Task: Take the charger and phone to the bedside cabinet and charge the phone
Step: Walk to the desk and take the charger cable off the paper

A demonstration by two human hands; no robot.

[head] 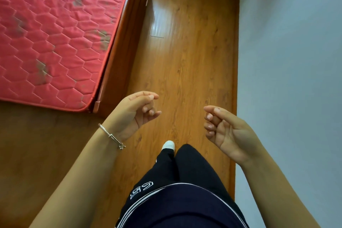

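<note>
No charger, phone or bedside cabinet shows in the head view. My left hand [137,112] hangs over the wooden floor with its fingers loosely curled and nothing in it; a silver bracelet sits on its wrist. My right hand [224,129] is held at about the same height to the right, fingers also loosely curled and apart, holding nothing. Both hands are in front of my body, above my dark trousers and one white shoe [168,144].
A bed with a red quilted mattress [51,35] and a wooden frame [127,29] fills the upper left. A strip of wooden floor [188,42] runs ahead between the bed and a pale grey wall [288,61] on the right.
</note>
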